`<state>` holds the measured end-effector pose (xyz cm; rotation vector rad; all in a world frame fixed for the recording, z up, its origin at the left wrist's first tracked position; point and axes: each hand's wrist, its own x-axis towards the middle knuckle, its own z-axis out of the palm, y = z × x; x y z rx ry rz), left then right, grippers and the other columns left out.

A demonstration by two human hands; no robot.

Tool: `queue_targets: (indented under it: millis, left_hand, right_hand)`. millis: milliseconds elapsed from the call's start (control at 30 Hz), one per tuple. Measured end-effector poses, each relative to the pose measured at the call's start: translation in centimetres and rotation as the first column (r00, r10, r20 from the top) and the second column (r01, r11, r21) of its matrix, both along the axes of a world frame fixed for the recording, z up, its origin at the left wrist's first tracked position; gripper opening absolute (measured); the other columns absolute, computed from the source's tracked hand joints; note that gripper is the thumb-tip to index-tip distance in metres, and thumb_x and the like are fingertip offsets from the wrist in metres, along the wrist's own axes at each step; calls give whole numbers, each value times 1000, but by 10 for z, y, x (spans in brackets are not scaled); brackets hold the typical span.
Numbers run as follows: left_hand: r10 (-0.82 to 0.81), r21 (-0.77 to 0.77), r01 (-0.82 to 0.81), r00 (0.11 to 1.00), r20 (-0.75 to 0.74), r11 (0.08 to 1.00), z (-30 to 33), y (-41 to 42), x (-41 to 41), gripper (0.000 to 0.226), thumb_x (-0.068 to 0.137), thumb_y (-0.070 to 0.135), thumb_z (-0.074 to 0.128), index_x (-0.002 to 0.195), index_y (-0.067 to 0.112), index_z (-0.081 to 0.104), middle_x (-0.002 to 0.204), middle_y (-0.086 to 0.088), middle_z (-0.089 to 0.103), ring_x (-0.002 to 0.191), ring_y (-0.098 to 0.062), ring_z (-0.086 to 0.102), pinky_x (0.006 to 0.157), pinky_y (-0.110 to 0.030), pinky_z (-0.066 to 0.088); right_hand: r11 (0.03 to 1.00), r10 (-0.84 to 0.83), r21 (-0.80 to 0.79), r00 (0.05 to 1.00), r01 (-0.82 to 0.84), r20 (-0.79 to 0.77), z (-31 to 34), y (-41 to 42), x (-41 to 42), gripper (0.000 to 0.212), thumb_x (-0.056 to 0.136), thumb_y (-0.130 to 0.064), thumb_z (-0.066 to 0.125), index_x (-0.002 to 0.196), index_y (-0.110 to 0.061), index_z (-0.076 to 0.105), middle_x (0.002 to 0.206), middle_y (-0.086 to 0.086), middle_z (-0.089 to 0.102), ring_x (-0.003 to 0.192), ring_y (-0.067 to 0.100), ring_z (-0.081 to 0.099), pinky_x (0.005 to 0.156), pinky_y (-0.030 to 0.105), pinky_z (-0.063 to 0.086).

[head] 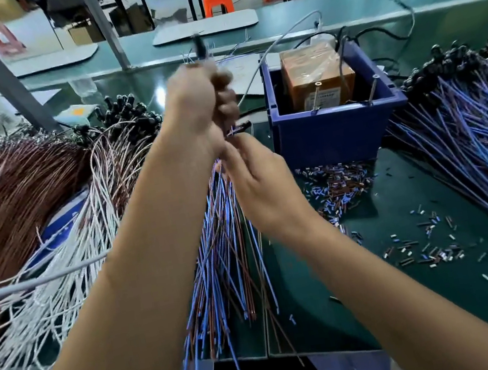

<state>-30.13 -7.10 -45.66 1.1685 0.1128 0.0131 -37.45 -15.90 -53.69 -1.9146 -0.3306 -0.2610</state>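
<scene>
Two hands: left hand [197, 105], right hand [264, 181]. One blue bin [334, 134]. One orange box [315, 76]. One held wire bundle [221, 269].

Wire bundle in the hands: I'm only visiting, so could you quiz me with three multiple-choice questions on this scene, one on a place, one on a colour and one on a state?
1. Where does the blue bin stand?
A. On the green table
B. On an orange stool
C. On the floor

2. What colours are the wires in the bundle?
A. Green and yellow
B. Blue and brown
C. All black

3. How is the left hand?
A. Flat on the table
B. Hanging idle
C. Curled round the bundle, raised

Answers: 1 A, the bin's base sits on the green surface. 2 B, blue and brown strands fan downward. 3 C, its fingers wrap the bundle's top, above the table.
</scene>
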Motion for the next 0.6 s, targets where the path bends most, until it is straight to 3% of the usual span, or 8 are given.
queue_targets:
  millis: [67,133,233,367,433,500,533,600]
  left_hand:
    - [41,-256,-24,997,61,966,20,0,-1,39,112,19,35,74,14,43,55,4,41,42,-5,27,35,-18,25]
    - [72,-394,-19,990,120,919,37,1,-3,46,112,23,35,68,13,43,54,4,35,41,-6,25,33,-18,23]
    - [154,-486,-52,973,173,873,52,2,-5,49,113,29,35,67,12,43,54,4,32,41,-7,26,33,-19,23]
    - [314,-492,-178,926,208,852,53,6,-5,37,112,26,37,78,15,42,60,3,33,46,-8,26,38,-20,21]
    - [358,-390,-235,890,282,890,43,4,-11,30,112,28,41,86,14,44,63,4,35,49,-8,27,42,-21,22]
    - [365,-177,-319,813,454,931,24,-13,-22,19,111,24,44,97,12,48,66,5,42,52,-8,32,45,-23,26]
    - [323,-48,-360,760,564,932,12,-27,-29,16,110,21,45,99,11,50,68,5,45,53,-9,34,46,-24,27]
    - [122,229,-429,648,751,874,-16,-59,-44,15,109,14,47,96,11,54,70,6,49,53,-9,37,45,-27,29]
  right_hand:
    - [975,150,179,983,-130,-104,15,-4,3,27,112,-24,47,102,-4,63,86,8,72,78,30,69,78,53,57]
    - [916,303,324,937,-236,-174,25,-17,5,21,111,-17,49,104,-4,65,83,10,73,72,28,72,74,45,60]
    - [877,392,372,900,-303,-190,29,-45,11,25,110,-15,51,98,-7,71,69,3,67,58,19,64,61,30,56]
    - [909,319,324,937,-261,-142,23,-93,24,23,107,-15,57,94,-10,74,61,0,56,49,12,46,52,25,44]
    - [983,171,72,985,-169,-17,14,-118,28,19,104,-18,63,91,-9,75,61,-1,61,50,10,48,54,24,43]
    - [959,-9,-273,970,77,244,1,-139,30,17,101,-23,69,91,-11,76,65,-8,64,56,5,54,60,26,46]
    - [914,-57,-358,935,190,351,-5,-146,29,16,100,-24,71,93,-11,77,69,-10,66,61,5,57,63,30,49]
    - [877,-83,-384,879,288,470,-15,-159,28,17,101,-24,69,96,-10,77,80,-5,72,71,13,65,70,37,55]
